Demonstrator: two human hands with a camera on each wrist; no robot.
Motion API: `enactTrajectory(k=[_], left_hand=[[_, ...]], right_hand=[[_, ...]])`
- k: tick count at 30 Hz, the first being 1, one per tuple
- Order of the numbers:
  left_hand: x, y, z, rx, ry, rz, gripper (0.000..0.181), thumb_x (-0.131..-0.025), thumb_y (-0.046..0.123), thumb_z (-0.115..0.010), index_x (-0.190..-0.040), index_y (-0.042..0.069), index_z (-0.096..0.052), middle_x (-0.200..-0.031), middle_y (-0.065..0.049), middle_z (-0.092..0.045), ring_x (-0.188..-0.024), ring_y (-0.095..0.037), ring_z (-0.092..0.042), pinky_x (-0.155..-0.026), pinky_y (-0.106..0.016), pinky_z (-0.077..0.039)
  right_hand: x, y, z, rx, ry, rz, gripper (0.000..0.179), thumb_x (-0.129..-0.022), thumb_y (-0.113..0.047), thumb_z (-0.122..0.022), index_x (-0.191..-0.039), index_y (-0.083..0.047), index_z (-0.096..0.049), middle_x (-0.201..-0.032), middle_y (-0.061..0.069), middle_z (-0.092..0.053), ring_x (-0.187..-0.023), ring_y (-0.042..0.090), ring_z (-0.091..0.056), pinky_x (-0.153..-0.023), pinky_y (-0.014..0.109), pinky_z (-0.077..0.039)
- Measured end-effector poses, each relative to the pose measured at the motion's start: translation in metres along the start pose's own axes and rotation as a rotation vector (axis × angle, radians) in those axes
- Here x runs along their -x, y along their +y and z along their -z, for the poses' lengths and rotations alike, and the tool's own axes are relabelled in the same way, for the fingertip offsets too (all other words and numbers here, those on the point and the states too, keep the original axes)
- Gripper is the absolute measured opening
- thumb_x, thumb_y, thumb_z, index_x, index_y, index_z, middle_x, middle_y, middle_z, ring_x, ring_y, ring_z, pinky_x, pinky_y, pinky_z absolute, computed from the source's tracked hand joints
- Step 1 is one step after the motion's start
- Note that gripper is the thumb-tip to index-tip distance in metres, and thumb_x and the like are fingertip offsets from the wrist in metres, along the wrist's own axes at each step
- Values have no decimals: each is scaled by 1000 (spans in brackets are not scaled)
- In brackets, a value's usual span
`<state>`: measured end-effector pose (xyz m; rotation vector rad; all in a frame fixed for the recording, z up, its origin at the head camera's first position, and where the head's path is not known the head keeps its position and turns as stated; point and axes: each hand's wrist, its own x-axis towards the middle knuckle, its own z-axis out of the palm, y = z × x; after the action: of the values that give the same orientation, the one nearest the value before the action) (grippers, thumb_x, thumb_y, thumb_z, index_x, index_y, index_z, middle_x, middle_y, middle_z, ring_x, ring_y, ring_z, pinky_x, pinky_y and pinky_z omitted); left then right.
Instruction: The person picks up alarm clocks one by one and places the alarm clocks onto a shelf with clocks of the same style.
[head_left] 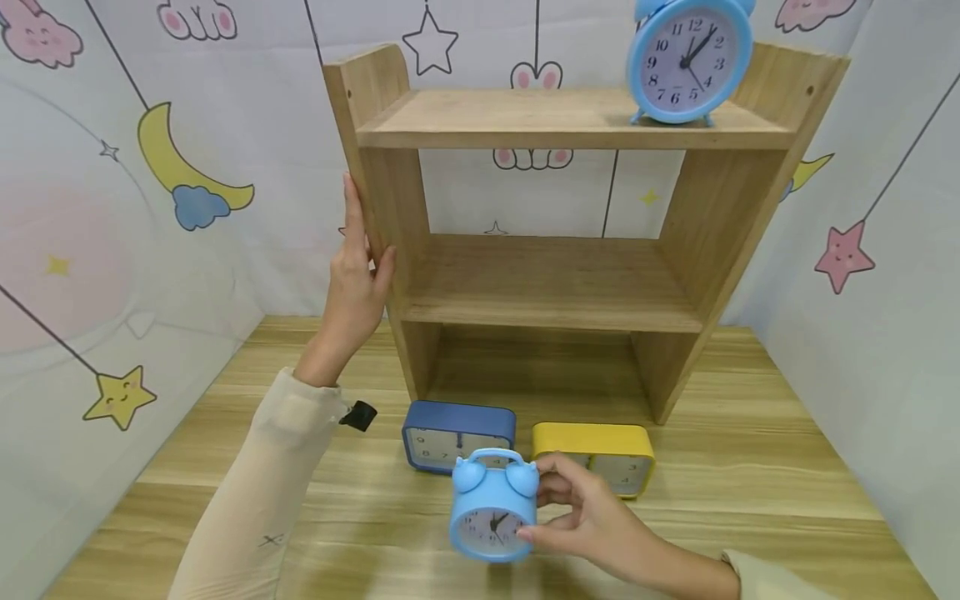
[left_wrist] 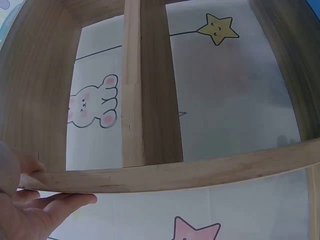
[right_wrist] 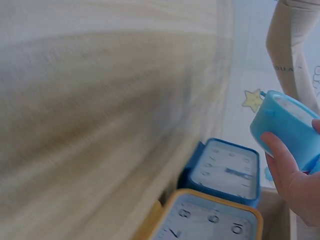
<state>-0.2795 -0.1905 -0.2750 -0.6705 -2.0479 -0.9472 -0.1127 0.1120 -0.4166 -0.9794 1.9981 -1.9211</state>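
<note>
My left hand (head_left: pixel 356 283) grips the left side panel of a wooden shelf (head_left: pixel 547 321), its thumb at the front edge and fingers along the outside. In the left wrist view, that hand (left_wrist: pixel 30 210) lies across the panel edge. My right hand (head_left: pixel 592 521) holds a light blue twin-bell alarm clock (head_left: pixel 491 496) by its side, dial tilted upward. This clock (right_wrist: pixel 287 132) is partly covered by the fingers in the right wrist view. Behind it stand a dark blue rectangular clock (head_left: pixel 460 412) and a yellow rectangular clock (head_left: pixel 592 437), both in front of the shelf.
Another light blue twin-bell alarm clock (head_left: pixel 678 62) stands at the right of the shelf's top board. The wood-grain tabletop (head_left: pixel 780 467) is bounded by printed cloth walls (head_left: pixel 75 275) at the sides and back. A black tab (head_left: pixel 358 416) sticks out at the left cuff.
</note>
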Motion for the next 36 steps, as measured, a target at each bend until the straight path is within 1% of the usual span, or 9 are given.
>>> enactTrajectory(k=[5, 8, 11, 15, 19, 23, 26, 30, 36], left_hand=[[0, 1, 0, 3, -4, 10, 82, -99, -6, -52, -159, 5, 3, -164, -7, -16, -118, -41, -56, -81, -48, -57], [0, 1, 0, 8, -5, 12, 82, -99, -7, -52, -160, 6, 3, -165, -5, -14, -122, -40, -54, -83, -48, -57], [0, 1, 0, 6, -3, 10, 82, -99, -7, -52, -159, 6, 3, -164, -5, -14, -121, -40, -54, -83, -48, -57], [0, 0, 1, -2, -3, 6, 83, -99, -6, -52, -159, 5, 3, -164, -7, -16, -117, -40, -57, -80, -47, -58], [0, 0, 0, -3, -4, 6, 83, -99, -7, -52, -159, 5, 3, -164, -8, -17, -116, -40, -57, -80, -46, -58], [-1, 1, 0, 5, -9, 11, 83, -99, -7, -52, -160, 7, 3, -165, -5, -14, -123, -40, -53, -84, -48, -56], [-1, 1, 1, 13, -10, 13, 83, -99, -7, -52, -160, 8, 3, -165, -2, -11, -128, -39, -50, -87, -50, -54], [-1, 0, 1, 10, -8, 8, 83, -99, -6, -52, -160, 8, 3, -165, -2, -10, -129, -39, -48, -87, -51, -54], [0, 0, 1, 1, -11, 8, 83, -100, -5, -52, -160, 8, 3, -166, -2, -9, -128, -39, -49, -88, -51, -53]], right_hand=[[-7, -13, 7, 31, 35, 2, 46, -85, -1, -77, -124, 0, -54, -118, 24, -57, -100, 23, -67, -72, 42, -60], [-11, -21, 10, 22, 51, 3, 46, -85, 1, -77, -126, 1, -54, -121, 25, -53, -100, 24, -67, -72, 43, -60], [-16, -28, 13, 5, 63, -2, 47, -85, 2, -76, -127, 3, -55, -121, 25, -52, -101, 27, -67, -73, 44, -59], [-24, -38, 18, -3, 84, -13, 50, -84, 3, -77, -129, 3, -55, -118, 24, -55, -100, 29, -66, -73, 44, -59], [-31, -46, 24, 7, 107, 13, 50, -84, 5, -76, -128, 3, -53, -117, 24, -60, -99, 30, -67, -75, 44, -59], [-39, -55, 31, 20, 130, 51, 49, -84, 7, -75, -127, 4, -50, -116, 23, -63, -99, 29, -67, -77, 44, -59], [-45, -65, 36, 64, 149, 61, 50, -85, 7, -75, -127, 5, -50, -117, 21, -64, -101, 28, -67, -79, 42, -58], [-53, -79, 44, 106, 175, 46, 51, -86, 5, -74, -130, 6, -50, -119, 21, -64, -103, 27, -67, -80, 41, -59], [-63, -94, 50, 111, 204, 20, 53, -88, 3, -73, -135, 8, -48, -121, 21, -63, -104, 26, -67, -80, 40, -58]])
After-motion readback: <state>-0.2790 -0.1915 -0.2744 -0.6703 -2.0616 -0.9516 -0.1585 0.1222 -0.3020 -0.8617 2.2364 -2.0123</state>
